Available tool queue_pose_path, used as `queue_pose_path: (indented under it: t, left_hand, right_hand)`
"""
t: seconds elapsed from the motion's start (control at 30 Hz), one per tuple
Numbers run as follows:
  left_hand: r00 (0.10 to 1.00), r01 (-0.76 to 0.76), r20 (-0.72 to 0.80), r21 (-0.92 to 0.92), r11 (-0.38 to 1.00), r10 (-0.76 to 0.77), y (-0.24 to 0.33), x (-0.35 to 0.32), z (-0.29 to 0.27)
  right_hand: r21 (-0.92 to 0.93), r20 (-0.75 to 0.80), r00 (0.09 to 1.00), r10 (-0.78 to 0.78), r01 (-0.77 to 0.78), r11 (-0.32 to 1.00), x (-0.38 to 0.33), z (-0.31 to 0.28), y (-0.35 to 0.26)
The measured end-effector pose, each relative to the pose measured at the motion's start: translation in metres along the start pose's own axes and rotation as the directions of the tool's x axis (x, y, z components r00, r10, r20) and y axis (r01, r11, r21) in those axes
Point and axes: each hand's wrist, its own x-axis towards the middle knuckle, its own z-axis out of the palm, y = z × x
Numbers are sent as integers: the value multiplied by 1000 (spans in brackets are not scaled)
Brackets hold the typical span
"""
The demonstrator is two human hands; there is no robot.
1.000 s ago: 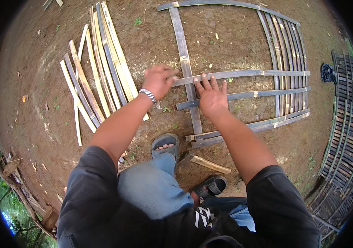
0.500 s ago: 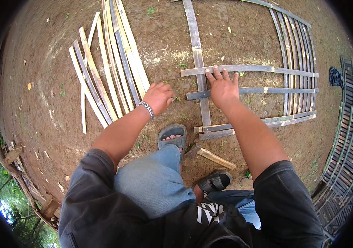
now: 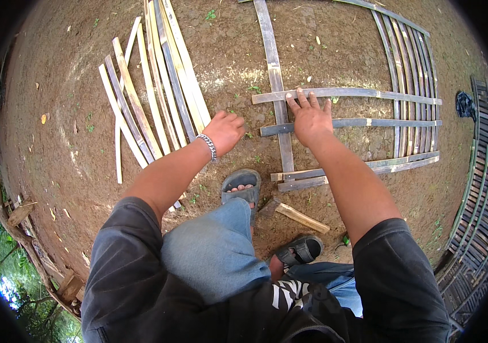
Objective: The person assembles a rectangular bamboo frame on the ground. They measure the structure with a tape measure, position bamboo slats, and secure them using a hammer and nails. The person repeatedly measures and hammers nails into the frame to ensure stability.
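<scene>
A frame of flat bamboo strips lies on the dirt at my right. My right hand [image 3: 312,122] is spread flat over it, fingertips touching a long grey strip [image 3: 358,92] where it crosses an upright strip [image 3: 272,66]. A darker strip [image 3: 364,122] passes under the palm. My left hand [image 3: 225,132], with a chain bracelet at the wrist, hovers over the ground between the frame and a bundle of pale loose strips [image 3: 184,63]. Its fingers are curled in; whatever they may hold is hidden.
A short wooden-handled tool [image 3: 302,219] with a dark head lies by my sandals [image 3: 241,187]. Closely set slats [image 3: 421,91] form the frame's far right part. Beyond are a dark plastic bag [image 3: 465,107] and a stacked slatted panel [image 3: 478,177]. Logs [image 3: 24,240] line the left edge.
Both hands hold nearly the same places. My left hand has turned slightly and shifted a little to the right. The whole view has moved slightly.
</scene>
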Motion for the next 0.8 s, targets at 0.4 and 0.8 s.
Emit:
queue_pose_path:
  t: [0.4, 0.8]
  left_hand:
    - [911, 334, 59, -687, 646, -408, -4, 14, -56]
    - [738, 292, -259, -710, 641, -623, 20, 101, -23]
  right_hand:
    - [-3, -11, 1000, -11, 11, 1000, 2, 8, 4]
    - [66, -91, 995, -27, 33, 997, 0, 15, 6]
